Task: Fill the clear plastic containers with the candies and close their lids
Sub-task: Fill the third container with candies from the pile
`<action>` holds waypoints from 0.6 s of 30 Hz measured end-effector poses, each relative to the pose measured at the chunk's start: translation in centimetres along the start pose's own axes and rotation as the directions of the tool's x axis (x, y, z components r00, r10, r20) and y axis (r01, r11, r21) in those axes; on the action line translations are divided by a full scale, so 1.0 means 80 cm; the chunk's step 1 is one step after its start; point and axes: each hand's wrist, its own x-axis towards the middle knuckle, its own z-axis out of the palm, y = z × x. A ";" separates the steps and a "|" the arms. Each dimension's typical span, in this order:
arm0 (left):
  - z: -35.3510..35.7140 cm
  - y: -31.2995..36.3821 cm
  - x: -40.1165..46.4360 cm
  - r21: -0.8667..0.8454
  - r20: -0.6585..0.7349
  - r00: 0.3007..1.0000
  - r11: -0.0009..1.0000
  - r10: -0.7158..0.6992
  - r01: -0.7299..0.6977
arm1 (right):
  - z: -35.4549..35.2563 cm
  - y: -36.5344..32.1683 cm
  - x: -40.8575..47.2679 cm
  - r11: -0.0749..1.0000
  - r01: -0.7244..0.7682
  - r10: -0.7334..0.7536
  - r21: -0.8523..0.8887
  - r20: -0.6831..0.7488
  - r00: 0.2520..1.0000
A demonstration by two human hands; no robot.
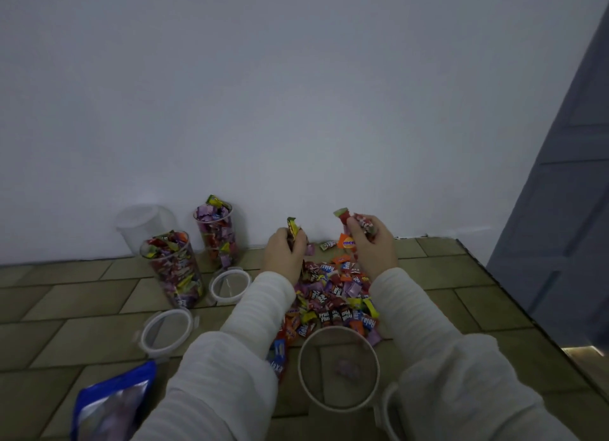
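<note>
Sleeves hide part of the candy pile at centre frame; the open container at lower centre holds barely discernible sweets. The counter ends near the right. Left hand and right hand, raised, each clutch wrapped candies. Two filled containers stand left, lidless.

Tiled bench, against a white wall. Candy pile, centre. Left hand and right hand, each gripping candies above the pile. Open container, nearest; two filled containers, left; loose lids beside them.
</note>
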 end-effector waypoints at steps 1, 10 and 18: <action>-0.007 0.007 -0.006 -0.024 -0.021 1.000 1.000 0.003 -0.003 | -0.003 -0.008 -0.006 0.999 -0.006 0.007 0.042 -0.024 1.000; -0.045 0.053 -0.078 -0.287 -0.103 0.992 0.953 0.071 -0.098 | -0.023 -0.078 -0.069 0.943 -0.028 0.048 0.331 -0.053 0.997; -0.049 0.057 -0.145 -0.459 -0.138 0.978 0.865 0.160 -0.206 | -0.020 -0.097 -0.141 0.897 -0.105 0.149 0.429 -0.070 0.986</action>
